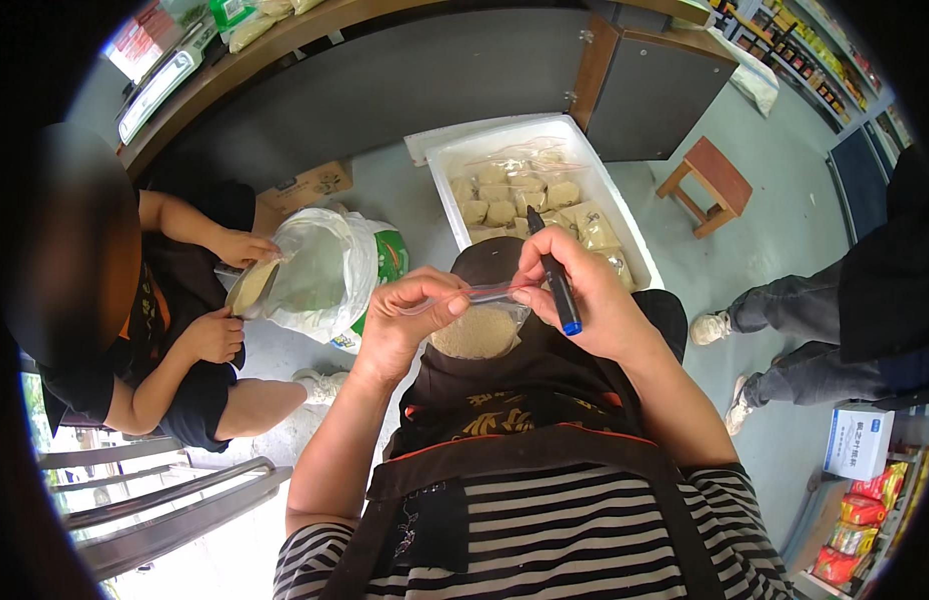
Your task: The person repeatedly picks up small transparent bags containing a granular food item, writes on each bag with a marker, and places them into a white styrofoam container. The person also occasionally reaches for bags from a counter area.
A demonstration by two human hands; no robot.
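My left hand (408,319) pinches the left part of the top edge of a clear zip bag (476,330) that holds pale grain. The right part of the same edge is between the fingers of my right hand (584,296). A black marker pen with a blue end (558,289) also rests in my right hand, its dark tip pointing up and away. The bag hangs over my dark apron (464,397). Beyond my hands stands a white foam box (633,225) with several filled bags (532,195) in it, some bearing black marks.
At the left a seated co-worker holds a metal scoop (254,289) of grain at a large open plastic sack (314,270). A wooden stool (708,184) stands right of the foam box. Another person (802,322) stands at the right. A dark counter (434,75) runs behind the box.
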